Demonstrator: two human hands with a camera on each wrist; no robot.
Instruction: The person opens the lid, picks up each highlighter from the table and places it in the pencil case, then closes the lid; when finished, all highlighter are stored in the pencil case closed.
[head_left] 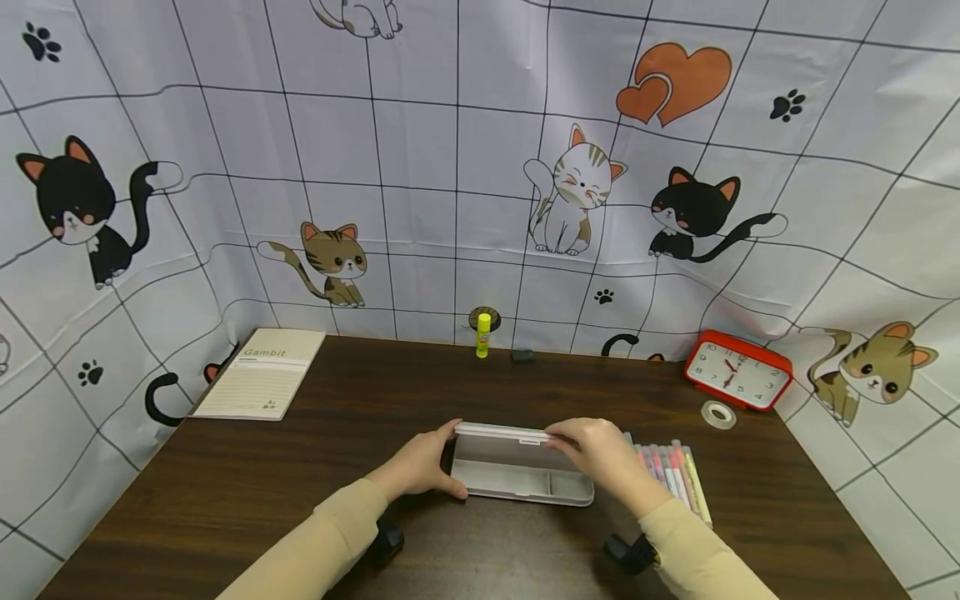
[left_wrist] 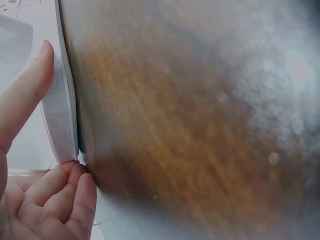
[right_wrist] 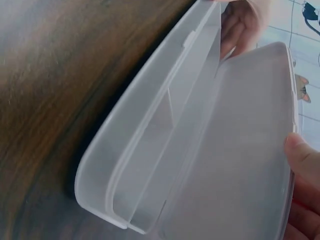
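A pale grey plastic pencil case (head_left: 502, 478) lies on the dark wooden table with its lid (right_wrist: 235, 135) raised at the back. Inside, a small divider (right_wrist: 165, 111) shows, and no pens are visible. My left hand (head_left: 422, 463) grips the left end, its thumb near the front corner and its fingers at the back. In the left wrist view the curled fingers (left_wrist: 65, 195) meet the case's edge. My right hand (head_left: 603, 457) pinches the free edge of the lid, thumb on the inner face and fingers behind.
Several coloured markers (head_left: 675, 477) lie right of the case, partly behind my right hand. Farther right are a tape roll (head_left: 718, 414) and a red clock (head_left: 738, 372). A yellow glue stick (head_left: 483, 337) and a dark small block (head_left: 522, 356) stand at the back; a notebook (head_left: 258, 379) lies left.
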